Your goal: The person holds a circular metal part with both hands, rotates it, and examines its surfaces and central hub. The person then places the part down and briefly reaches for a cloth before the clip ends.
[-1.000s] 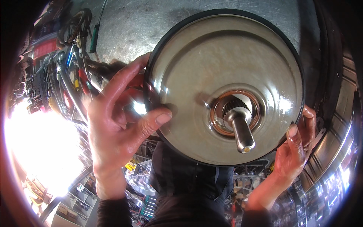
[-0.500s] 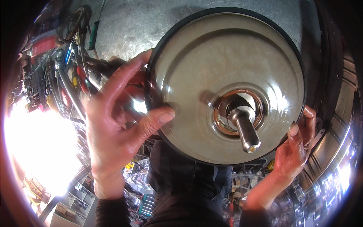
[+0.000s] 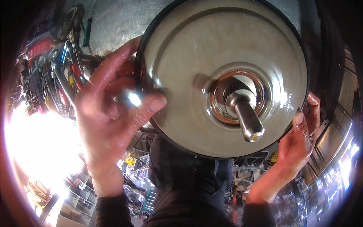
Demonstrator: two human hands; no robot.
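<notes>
Between both hands I hold up a large round metal disc [image 3: 181, 72] with a dark rim and a shiny, wet-looking grey-beige face. From a copper-coloured ring [image 3: 216, 109] set below its middle, a splined steel shaft [image 3: 247, 120] sticks out toward me. My left hand [image 3: 109, 102] grips the disc's left edge, thumb on the face and fingers behind the rim. At the lower right edge, my right hand [image 3: 300, 138] grips the rim with its thumb on the near side. The fingertips behind the disc are hidden.
A metal worktop [image 3: 121, 19] lies beyond the disc. Hand tools crowd its left side, among them a green-handled screwdriver [image 3: 87, 32] and a red case [image 3: 39, 47]. A bright glare washes out the lower left. Below are shelves and boxes [image 3: 70, 213] with many small parts.
The disc has risen in the picture and appears slightly larger, its far edge now cut off by the frame. Both hands have moved with it, keeping their grip.
</notes>
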